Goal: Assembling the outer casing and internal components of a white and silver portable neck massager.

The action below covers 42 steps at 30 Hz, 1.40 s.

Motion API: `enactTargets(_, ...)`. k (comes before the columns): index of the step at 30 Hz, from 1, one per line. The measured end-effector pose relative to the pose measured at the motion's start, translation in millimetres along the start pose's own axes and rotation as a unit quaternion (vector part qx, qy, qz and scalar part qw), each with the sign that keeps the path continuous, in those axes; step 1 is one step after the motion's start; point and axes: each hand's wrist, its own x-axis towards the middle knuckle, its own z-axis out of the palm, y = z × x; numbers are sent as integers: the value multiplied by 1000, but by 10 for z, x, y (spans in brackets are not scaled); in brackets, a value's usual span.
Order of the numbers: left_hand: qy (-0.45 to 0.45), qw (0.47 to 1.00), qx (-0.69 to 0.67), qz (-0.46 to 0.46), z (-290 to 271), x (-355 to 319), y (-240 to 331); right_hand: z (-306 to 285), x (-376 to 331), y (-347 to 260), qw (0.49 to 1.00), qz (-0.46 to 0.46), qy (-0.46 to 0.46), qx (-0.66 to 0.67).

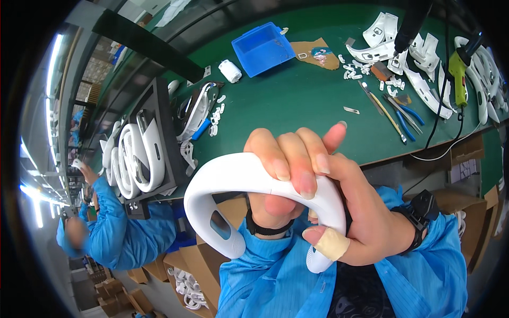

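Note:
A white U-shaped neck fan (233,177) is held up in front of my chest, its curve upward and its two ends hanging down. My left hand (273,151) is closed round the top of the curve, the fingers over the front. My right hand (374,220) grips the right arm of the fan; its thumb, wrapped in beige tape (332,244), presses near the lower end. A dark oval opening (220,224) shows inside the left arm. The palms and part of the fingers are hidden.
On the green bench (297,116) lie a blue bin (263,50), white shells (374,53), tweezers (371,98) and blue-handled pliers (405,124). A green electric screwdriver (457,79) hangs right. At left are a black tray (168,143) of white fans and a co-worker in blue (122,228).

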Motion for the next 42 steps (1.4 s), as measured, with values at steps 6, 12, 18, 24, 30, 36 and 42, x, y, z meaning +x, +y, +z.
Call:
enactTargets(6,-19,1000,-2,4,2,12,-6,13,-16,-13,1000,-11,0,-10)
enactTargets(12,-11,1000,20,-3,-5,-10,20,36,-35,20,1000,-5,11,-1)
enactTargets(18,-19,999,31,-8,-27,-25,3,43,-24,4,999,-19,29,-5)
enactTargets(24,6,1000,12,-14,6,-89,-45,35,-3,36,989,-80,60,-110)
enactTargets(30,26,997,65,-26,93,-117,13,22,13,19,981,-113,76,-137)
enactTargets(36,61,997,37,-17,203,-124,-39,21,27,47,968,-147,94,-180)
enactTargets(42,42,999,24,5,227,-80,-65,36,2,58,974,-132,78,-167)
